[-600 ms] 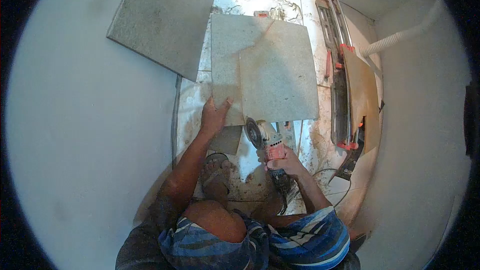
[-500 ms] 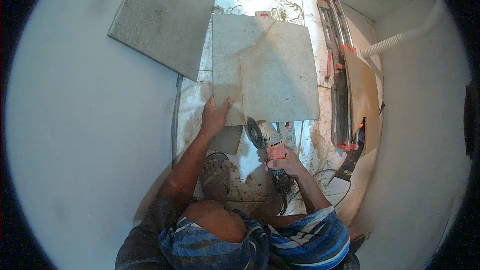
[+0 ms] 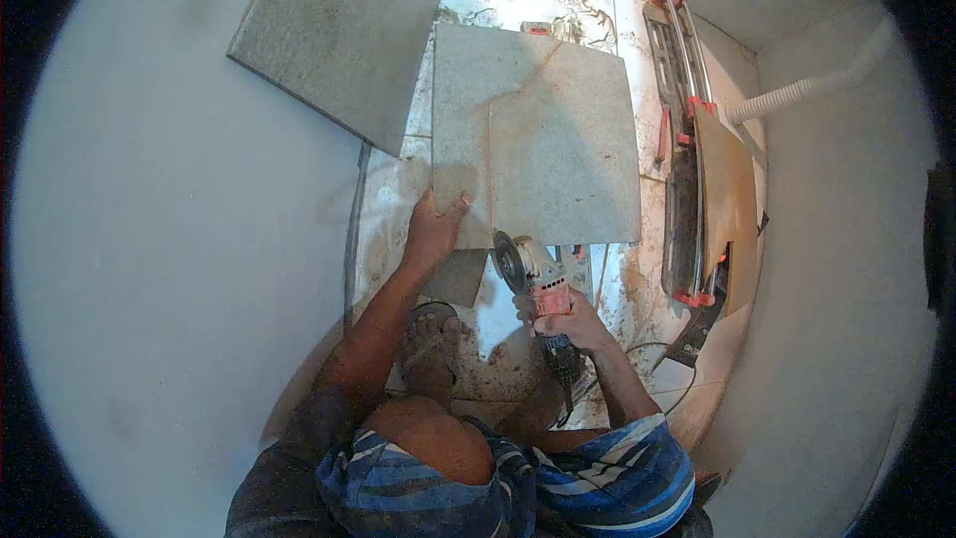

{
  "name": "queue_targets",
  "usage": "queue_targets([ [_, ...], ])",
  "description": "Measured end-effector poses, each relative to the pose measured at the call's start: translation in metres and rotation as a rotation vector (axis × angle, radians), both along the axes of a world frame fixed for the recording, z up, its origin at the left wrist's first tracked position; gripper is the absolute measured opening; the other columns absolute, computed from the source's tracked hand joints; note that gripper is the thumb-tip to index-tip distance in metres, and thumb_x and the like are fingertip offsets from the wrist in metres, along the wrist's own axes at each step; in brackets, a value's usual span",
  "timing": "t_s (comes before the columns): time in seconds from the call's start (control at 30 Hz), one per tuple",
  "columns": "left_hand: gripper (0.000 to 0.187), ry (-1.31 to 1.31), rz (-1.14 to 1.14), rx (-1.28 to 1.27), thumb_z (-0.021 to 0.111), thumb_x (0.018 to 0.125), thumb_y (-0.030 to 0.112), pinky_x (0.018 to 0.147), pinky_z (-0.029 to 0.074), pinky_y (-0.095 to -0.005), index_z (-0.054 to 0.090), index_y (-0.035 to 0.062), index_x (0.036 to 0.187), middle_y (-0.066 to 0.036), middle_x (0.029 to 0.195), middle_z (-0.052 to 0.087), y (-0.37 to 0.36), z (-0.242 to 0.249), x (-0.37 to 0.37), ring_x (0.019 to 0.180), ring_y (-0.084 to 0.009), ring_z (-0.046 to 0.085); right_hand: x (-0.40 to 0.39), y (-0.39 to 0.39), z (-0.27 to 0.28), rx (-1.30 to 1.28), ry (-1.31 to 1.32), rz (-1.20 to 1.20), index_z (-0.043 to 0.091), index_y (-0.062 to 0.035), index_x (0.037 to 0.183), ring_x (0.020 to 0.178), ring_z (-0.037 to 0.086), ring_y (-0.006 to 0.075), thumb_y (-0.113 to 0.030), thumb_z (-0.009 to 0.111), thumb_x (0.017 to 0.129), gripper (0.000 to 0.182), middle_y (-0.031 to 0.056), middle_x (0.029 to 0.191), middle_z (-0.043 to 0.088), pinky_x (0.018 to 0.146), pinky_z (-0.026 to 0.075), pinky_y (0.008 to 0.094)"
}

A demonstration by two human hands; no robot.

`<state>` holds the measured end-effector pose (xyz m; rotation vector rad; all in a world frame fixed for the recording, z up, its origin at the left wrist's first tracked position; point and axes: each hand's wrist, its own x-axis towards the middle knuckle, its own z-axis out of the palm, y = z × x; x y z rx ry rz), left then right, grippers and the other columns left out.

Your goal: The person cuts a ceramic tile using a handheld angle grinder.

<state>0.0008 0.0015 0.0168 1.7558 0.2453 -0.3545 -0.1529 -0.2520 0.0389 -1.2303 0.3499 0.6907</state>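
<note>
A grey stone-look tile (image 3: pixel 563 154) lies in front of me, with a reddish-brown line running up it and bending right toward the far edge. My left hand (image 3: pixel 435 229) grips its near left corner, thumb on top and a finger along the left edge; the other fingers are hidden. In my right hand (image 3: pixel 576 324) is an angle grinder (image 3: pixel 548 284), its red and black body tilted and its fingers wrapped round it. The grinder's disc (image 3: pixel 507 261) stands right at the tile's near edge, by the foot of that line.
Another grey tile (image 3: pixel 339 40) leans against the left wall. A smaller grey piece (image 3: pixel 458 277) lies by my sandalled foot (image 3: pixel 430 339). To the right are a rail tile cutter (image 3: pixel 681 209) and a brown board (image 3: pixel 725 189). A cable (image 3: pixel 687 394) trails over the dirty floor (image 3: pixel 498 379).
The view has shifted slightly, so the tiles and cutter sit a little further right. Both hands keep their grips, and the disc remains at the tile's near edge.
</note>
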Motion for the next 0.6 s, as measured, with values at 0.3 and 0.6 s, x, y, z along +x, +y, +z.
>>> queue_targets([
  [0.3, 0.055, 0.022, -0.042, 0.091, 0.066, 0.09, 0.042, 0.09, 0.048, -0.0441, 0.058, -0.0049, 0.116, -0.023, 0.106, 0.067, 0.005, -0.019, 0.001, 0.1, -0.036, 0.065, 0.005, 0.001, 0.0, -0.003, 0.006, 0.025, 0.06, 0.001, 0.116, 0.085, 0.066, 0.0162, -0.007, 0.076, 0.074, 0.046, 0.0055, 0.096, 0.068, 0.078, 0.054, 0.0303],
  [0.6, 0.055, 0.081, -0.056, 0.124, 0.067, 0.089, 0.043, 0.091, 0.048, -0.0435, 0.058, -0.0045, 0.117, -0.023, 0.106, 0.067, 0.003, -0.005, 0.002, 0.101, -0.0351, 0.065, 0.011, 0.001, 0.0, 0.037, -0.049, 0.059, 0.062, 0.0017, 0.117, 0.093, 0.067, 0.0145, -0.004, 0.076, 0.075, 0.044, 0.0059, 0.105, 0.07, 0.084, 0.053, 0.0295],
])
